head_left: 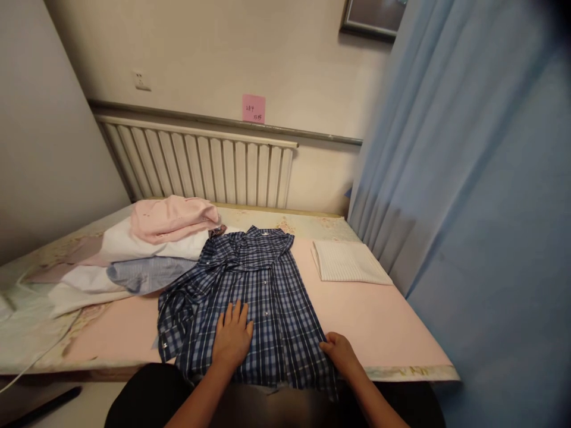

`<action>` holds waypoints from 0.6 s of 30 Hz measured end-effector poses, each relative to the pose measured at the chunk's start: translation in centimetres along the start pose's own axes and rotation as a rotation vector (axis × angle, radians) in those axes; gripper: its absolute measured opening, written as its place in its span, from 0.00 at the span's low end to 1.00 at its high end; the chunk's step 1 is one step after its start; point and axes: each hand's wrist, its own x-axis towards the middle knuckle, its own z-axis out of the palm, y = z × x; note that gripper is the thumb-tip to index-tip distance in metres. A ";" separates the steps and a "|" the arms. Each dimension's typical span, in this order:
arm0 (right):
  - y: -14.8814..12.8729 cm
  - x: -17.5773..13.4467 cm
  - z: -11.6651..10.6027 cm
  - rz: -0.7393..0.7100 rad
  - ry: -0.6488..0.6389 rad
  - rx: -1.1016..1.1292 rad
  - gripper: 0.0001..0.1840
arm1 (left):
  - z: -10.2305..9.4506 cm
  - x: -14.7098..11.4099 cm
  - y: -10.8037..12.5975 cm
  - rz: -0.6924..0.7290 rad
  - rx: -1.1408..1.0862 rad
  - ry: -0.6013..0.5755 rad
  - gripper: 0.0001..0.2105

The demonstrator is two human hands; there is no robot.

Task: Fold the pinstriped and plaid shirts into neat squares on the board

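A dark blue plaid shirt (259, 291) lies front up on the pink cloth, its collar towards the wall and its hem hanging over the near edge. One sleeve is folded across the upper chest; the other lies bunched along the left side. My left hand (232, 336) rests flat on the lower left front, fingers spread. At the shirt's lower right edge, my right hand (341, 352) pinches the side of the fabric between thumb and fingers.
A pile of clothes holds a pink garment (173, 217), white pieces and a blue one (149, 273). A folded striped cloth (350, 263) lies right on the pink cloth (379, 333). A blue curtain (446, 178) borders the right; a radiator (200, 160) stands behind. A cable (42, 356) trails left.
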 end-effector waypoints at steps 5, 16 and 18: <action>-0.1 -0.1 0.1 -0.014 0.017 -0.049 0.11 | 0.2 -0.5 0.1 0.023 -0.013 -0.013 0.26; -2.3 -0.3 -1.3 -0.444 0.326 -0.409 0.12 | -0.9 1.5 2.2 0.092 -0.390 0.032 0.12; -2.5 0.6 -0.8 -0.539 0.308 -0.425 0.12 | -0.9 1.9 2.8 0.084 -0.412 0.036 0.10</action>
